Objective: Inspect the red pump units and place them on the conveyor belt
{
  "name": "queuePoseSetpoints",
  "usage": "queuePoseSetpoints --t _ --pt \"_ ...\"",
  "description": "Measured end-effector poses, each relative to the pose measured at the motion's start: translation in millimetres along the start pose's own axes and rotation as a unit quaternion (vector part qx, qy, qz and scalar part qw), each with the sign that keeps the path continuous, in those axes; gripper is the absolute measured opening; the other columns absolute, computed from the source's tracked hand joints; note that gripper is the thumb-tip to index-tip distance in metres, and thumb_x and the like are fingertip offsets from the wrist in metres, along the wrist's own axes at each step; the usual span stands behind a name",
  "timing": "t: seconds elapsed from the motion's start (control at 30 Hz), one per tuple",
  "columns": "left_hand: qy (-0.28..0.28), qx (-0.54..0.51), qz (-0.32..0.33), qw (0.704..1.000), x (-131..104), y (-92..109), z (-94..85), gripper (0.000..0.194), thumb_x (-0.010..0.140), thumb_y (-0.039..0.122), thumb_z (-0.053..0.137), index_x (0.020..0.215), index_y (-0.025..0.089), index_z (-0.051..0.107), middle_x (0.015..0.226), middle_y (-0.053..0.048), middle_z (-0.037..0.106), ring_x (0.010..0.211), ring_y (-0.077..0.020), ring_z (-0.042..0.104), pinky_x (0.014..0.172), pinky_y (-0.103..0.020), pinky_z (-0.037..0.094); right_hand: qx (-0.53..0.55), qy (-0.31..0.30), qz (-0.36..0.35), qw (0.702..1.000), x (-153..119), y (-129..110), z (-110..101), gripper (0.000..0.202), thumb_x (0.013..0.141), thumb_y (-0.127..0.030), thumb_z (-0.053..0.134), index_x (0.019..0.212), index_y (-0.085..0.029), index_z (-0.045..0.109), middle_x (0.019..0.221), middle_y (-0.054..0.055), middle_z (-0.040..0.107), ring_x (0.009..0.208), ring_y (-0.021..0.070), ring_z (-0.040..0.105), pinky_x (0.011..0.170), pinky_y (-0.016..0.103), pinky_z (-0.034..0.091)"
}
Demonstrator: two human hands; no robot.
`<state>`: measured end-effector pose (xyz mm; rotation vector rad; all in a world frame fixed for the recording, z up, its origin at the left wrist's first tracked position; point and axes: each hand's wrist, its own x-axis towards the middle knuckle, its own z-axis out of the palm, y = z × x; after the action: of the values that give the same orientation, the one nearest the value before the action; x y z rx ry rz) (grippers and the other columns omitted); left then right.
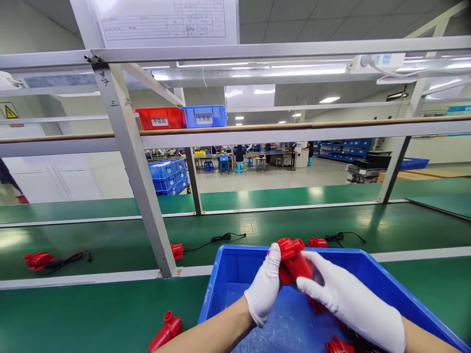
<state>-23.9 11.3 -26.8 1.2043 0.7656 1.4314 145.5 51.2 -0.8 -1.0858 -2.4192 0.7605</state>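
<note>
Grip: white-gloved left hand (265, 287) and white-gloved right hand (340, 287), fingers closed on tubular red plastic fitting (297, 264).
Drop hazard: uneven pressure may release it into rectangular blue plastic bin (279, 321).

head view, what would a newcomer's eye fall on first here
The gloved left hand and right hand stand out first, holding a bright red part above a large blue bin. Next come the red box and the blue box side by side on the shelf, left of centre.

Red part (300, 265), white gloves (348, 296), blue bin (239, 267)
</note>
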Motion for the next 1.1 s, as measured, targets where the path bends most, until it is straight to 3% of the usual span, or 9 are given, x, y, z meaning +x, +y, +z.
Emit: queuePoseSetpoints --t 0.1,0.2,0.3,0.43,0.53,0.63,0.73,0.83,1.1 --pt "0.009 0.028 -0.001 1.0 -5 0 2.9 0.064 0.095 0.066 0.035 0.128 0.015 0.056 0.133 -0.01 0.056 0.128 -0.0243 0.046 0.118 -0.04 0.026 -0.031 0.014 0.027 0.999 -6 3 12 0.053 0.087 -0.064 0.049 0.123 -0.025 0.05 0.11 0.007 0.066 0.096 0.027 0.065 0.083 0.036 0.05" --pt "0.01 -0.014 -0.015 1.0 -8 1 9.1 0.061 0.094 0.066 0.04 0.123 0.015 0.059 0.124 -0.01 0.061 0.119 -0.0235 0.053 0.113 -0.037 0.033 -0.042 0.034 0.029 0.998 -9 1 14 0.048 0.088 -0.061 0.048 0.121 -0.026 0.052 0.111 0.006 0.066 0.097 0.0261 0.065 0.084 0.035 0.05" --pt "0.037 -0.173 -0.064 0.982 -4 10 8.6 0.071 0.089 0.074 0.037 0.106 0.011 0.065 0.087 -0.009 0.067 0.078 -0.0193 0.063 0.079 -0.031 0.051 -0.043 0.033 0.004 0.998 -10 0 11 0.052 0.091 -0.061 0.045 0.132 -0.028 0.046 0.112 0.004 0.066 0.096 0.0233 0.065 0.082 0.032 0.051" --pt "0.117 -0.342 -0.029 0.932 4 38 -9.9 0.066 0.091 0.071 0.036 0.097 0.01 0.062 0.072 -0.005 0.059 0.056 -0.0125 0.053 0.053 -0.022 0.043 -0.071 0.003 -0.026 0.997 -11 2 6 0.04 0.096 -0.053 0.041 0.126 -0.029 0.052 0.096 0.0 0.067 0.079 0.0174 0.064 0.073 0.029 0.05" --pt "0.188 -0.321 0.029 0.928 8 49 -22.2 0.056 0.094 0.064 0.038 0.098 0.012 0.06 0.072 -0.004 0.058 0.054 -0.0122 0.052 0.051 -0.022 0.042 -0.084 -0.003 -0.031 0.996 -8 5 5 0.034 0.098 -0.051 0.038 0.115 -0.029 0.058 0.096 -0.001 0.067 0.079 0.0171 0.063 0.072 0.03 0.048" --pt "0.231 -0.223 -0.009 0.947 11 35 -22.6 0.06 0.092 0.068 0.037 0.085 0.013 0.059 0.062 -0.004 0.058 0.051 -0.0137 0.053 0.052 -0.023 0.044 -0.068 0.002 -0.036 0.997 -4 9 5 0.034 0.099 -0.051 0.035 0.11 -0.03 0.059 0.105 -0.002 0.066 0.09 0.0182 0.062 0.078 0.031 0.047" --pt "0.142 -0.131 -0.059 0.979 13 10 -18.0 0.073 0.089 0.076 0.028 0.08 0.011 0.06 0.054 -0.006 0.057 0.049 -0.0146 0.054 0.05 -0.022 0.043 -0.032 -0.002 -0.04 0.999 -4 14 4 0.037 0.1 -0.051 0.03 0.099 -0.028 0.059 0.099 -0.003 0.065 0.089 0.0165 0.061 0.08 0.03 0.045" --pt "0.041 -0.135 -0.098 0.985 14 -7 -16.4 0.08 0.087 0.08 0.026 0.088 0.008 0.062 0.055 -0.006 0.057 0.046 -0.0153 0.054 0.042 -0.021 0.041 -0.003 0.0 -0.056 0.998 -7 18 1 0.043 0.102 -0.052 0.025 0.085 -0.024 0.054 0.085 -0.002 0.06 0.078 0.0144 0.057 0.075 0.028 0.044" --pt "-0.124 -0.173 -0.118 0.97 7 3 -7.3 0.094 0.087 0.08 0.014 0.101 0.002 0.063 0.059 -0.007 0.057 0.037 -0.0139 0.05 0.036 -0.023 0.038 0.032 0.016 -0.079 0.996 -14 15 -2 0.047 0.101 -0.054 0.026 0.077 -0.022 0.049 0.075 -0.003 0.056 0.068 0.0121 0.052 0.067 0.023 0.042"
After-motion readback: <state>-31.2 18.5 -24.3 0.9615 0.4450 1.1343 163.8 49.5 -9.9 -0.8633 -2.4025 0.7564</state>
